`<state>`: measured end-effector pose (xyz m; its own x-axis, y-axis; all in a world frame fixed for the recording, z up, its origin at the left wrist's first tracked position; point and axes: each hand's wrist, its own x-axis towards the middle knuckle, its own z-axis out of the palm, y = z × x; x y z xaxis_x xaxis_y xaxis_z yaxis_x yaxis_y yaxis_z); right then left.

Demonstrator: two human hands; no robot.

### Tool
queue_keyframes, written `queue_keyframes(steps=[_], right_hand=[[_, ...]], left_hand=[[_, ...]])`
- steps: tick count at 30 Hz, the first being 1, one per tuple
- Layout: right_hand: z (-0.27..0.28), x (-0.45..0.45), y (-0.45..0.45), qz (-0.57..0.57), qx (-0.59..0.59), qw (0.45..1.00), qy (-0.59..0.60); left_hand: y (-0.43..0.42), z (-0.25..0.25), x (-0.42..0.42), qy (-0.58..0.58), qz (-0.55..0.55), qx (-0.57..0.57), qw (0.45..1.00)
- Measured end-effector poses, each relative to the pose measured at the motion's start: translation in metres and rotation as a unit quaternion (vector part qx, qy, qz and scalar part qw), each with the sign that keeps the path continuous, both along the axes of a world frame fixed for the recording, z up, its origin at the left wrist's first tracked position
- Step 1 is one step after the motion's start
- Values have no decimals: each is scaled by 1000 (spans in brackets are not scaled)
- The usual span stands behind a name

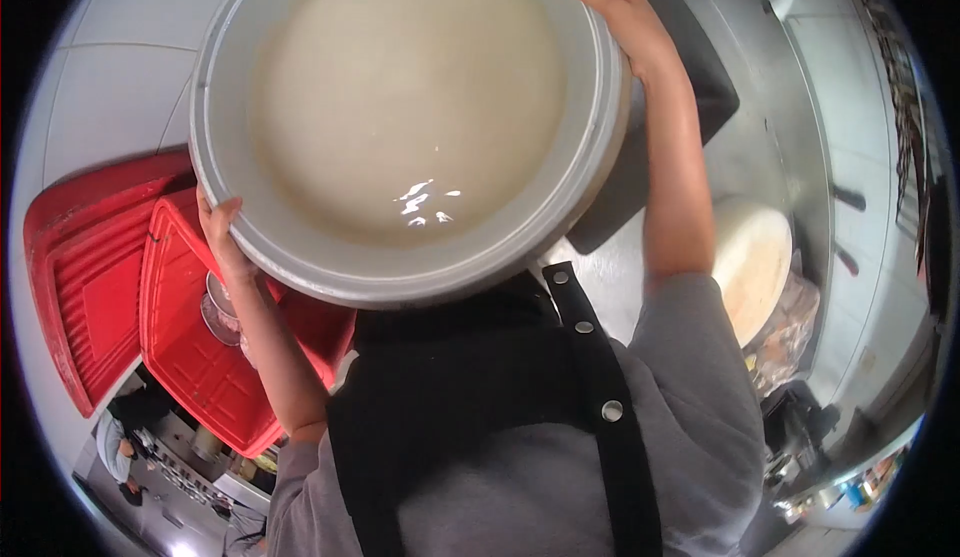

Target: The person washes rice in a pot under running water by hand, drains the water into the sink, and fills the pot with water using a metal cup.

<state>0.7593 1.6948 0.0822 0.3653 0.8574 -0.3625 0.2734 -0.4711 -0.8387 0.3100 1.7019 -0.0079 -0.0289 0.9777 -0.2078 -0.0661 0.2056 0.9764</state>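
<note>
A large round grey metal pot [215, 107] with a wide rim fills the upper middle of the head view. Cloudy whitish liquid [400, 87] covers its bottom; nothing under the surface can be made out. My left hand [222, 235] grips the rim at the lower left, thumb on top and fingers mostly hidden outside. On the upper right, my right hand [628, 25] clasps the rim, its thumb over the edge and its other fingers round the outer side. The pot is close in front of my black apron [450, 377].
Left, a ridged red plastic piece [80, 287] lies beside a red bin [190, 357] with metal bowls [220, 309]. A dark slab [640, 177] lies under the pot's right side. Right are a thick round board [755, 267], a plastic bag [790, 327] and knives [848, 197]. Another person [115, 447] is lower left.
</note>
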Motion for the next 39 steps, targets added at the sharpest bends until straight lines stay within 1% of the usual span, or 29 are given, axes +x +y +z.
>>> queue_keyframes(steps=[1,2,5,8,9,12,16,19,22,24,25,27,28,31,32,34,37,38,39], right_hand=[[3,-9,-11,-73,27,996,33],[6,-15,-20,-86,29,995,30],[2,-31,-48,-83,-14,996,43],[-21,-46,-72,-107,2,992,68],[-29,-50,-79,-118,2,991,60],[-44,-45,-115,-152,14,987,39],[-38,-38,-158,-196,52,979,14],[-38,-39,-182,-186,31,982,14],[-45,-38,-206,-173,38,984,-13],[-45,-46,-220,-226,24,967,-117],[-38,-51,-229,-232,25,965,-118],[-21,-66,-249,-194,36,980,24],[-21,-71,-257,-204,37,978,22],[-22,-91,-290,-253,44,966,18],[-23,-97,-302,-252,43,967,17],[-18,-114,-325,-258,41,965,15],[-1,-145,-360,-312,16,950,20],[6,-159,-370,-326,21,945,14],[10,-169,-380,-340,27,940,7]], left_hand=[[0,10,6,14,9,-18,1000],[3,17,8,12,-4,-17,1000],[6,24,3,-13,23,-73,997],[12,32,-10,-31,-2,-108,994],[16,29,-19,-50,3,-140,989],[6,31,-17,-51,-9,-182,982],[-25,16,-10,-11,-23,-125,992],[-44,3,-15,-76,-50,-138,986],[-63,4,-14,-72,-40,-136,987],[-67,1,-21,-80,-66,-136,985],[-70,0,-24,-86,-88,-139,983],[-82,-1,-26,-75,-90,-126,985],[-87,-1,-27,-64,-85,-114,988],[-100,-5,-39,-74,-120,-114,983],[-103,-5,-41,-74,-132,-115,982],[-112,-5,-49,-86,-139,-150,975],[-122,-7,-61,-88,-161,-179,966],[-126,-5,-64,-87,-171,-178,965],[-133,-5,-63,-78,-177,-147,970]])
